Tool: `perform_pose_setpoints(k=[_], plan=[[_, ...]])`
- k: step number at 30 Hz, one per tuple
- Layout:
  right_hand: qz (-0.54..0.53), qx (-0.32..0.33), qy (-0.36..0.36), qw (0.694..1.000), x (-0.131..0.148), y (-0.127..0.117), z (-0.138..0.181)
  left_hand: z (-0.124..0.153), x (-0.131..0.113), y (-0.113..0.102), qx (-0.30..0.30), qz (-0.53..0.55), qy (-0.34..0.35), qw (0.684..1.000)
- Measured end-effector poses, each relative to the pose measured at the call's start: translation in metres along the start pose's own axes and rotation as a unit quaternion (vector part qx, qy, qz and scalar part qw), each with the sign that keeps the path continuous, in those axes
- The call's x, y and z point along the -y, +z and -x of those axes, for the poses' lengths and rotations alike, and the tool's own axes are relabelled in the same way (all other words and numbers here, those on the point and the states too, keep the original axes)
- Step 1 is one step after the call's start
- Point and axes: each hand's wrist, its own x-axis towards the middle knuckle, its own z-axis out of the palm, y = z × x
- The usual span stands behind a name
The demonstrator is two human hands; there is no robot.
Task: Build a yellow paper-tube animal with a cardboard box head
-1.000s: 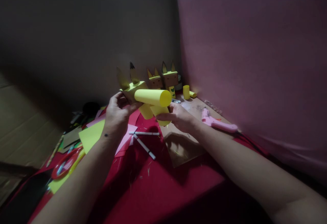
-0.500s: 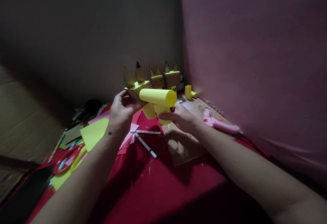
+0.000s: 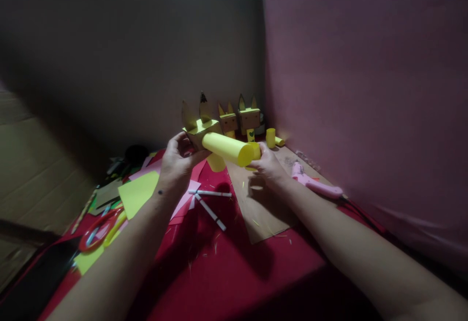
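My left hand (image 3: 178,157) is closed around a cardboard figure (image 3: 195,139), a box-shaped head with two pointed ears, one dark-tipped. A long yellow paper tube (image 3: 224,148) sticks out from the figure toward the right, and a second yellow piece (image 3: 216,162) hangs below it. Between the fingers of my right hand (image 3: 269,165) is a short yellow paper tube (image 3: 256,150), partly hidden behind the long tube's end. I cannot tell whether the two tubes touch. Both hands are above the table.
Two similar eared cardboard figures (image 3: 249,118) stand at the back, with small yellow tubes (image 3: 270,138) to their right. A pink glue gun (image 3: 316,184) lies on a cardboard sheet (image 3: 268,213). White markers (image 3: 210,210), red-handled scissors (image 3: 87,245) and coloured paper (image 3: 138,194) lie on the red cloth (image 3: 226,282).
My right hand has moved the short yellow tube rightward and up, from below the long tube to near its open end. The long tube now slants down more; the view has shifted slightly.
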Motion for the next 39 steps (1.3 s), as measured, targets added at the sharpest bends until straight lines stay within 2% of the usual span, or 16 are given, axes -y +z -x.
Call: perform_pose_setpoints(k=[4,11,14,19,24,34,39], plan=[[0.079,-0.033,0.039,0.996,-0.009,-0.003,-0.003,-0.002,-0.002,-0.001,-0.001,0.035,-0.038,0.999],[0.145,-0.062,0.102,0.982,-0.018,-0.014,-0.006,-0.004,-0.012,-0.003,0.028,0.086,-0.087,0.992],[0.135,-0.063,0.087,0.985,-0.015,-0.013,-0.005,-0.005,-0.016,-0.005,0.046,0.088,-0.094,0.991],[0.062,-0.050,0.014,0.997,-0.008,-0.006,-0.005,-0.006,-0.014,-0.010,0.069,0.090,-0.080,0.990],[0.037,-0.037,0.004,0.999,-0.010,-0.003,-0.002,-0.004,-0.012,-0.008,0.070,0.088,-0.078,0.991],[0.184,-0.057,0.060,0.979,-0.019,-0.006,-0.003,-0.003,-0.013,-0.005,0.049,0.110,-0.089,0.989],[0.234,-0.076,0.030,0.969,-0.022,-0.007,-0.006,-0.003,-0.013,-0.003,0.037,0.116,-0.078,0.990]])
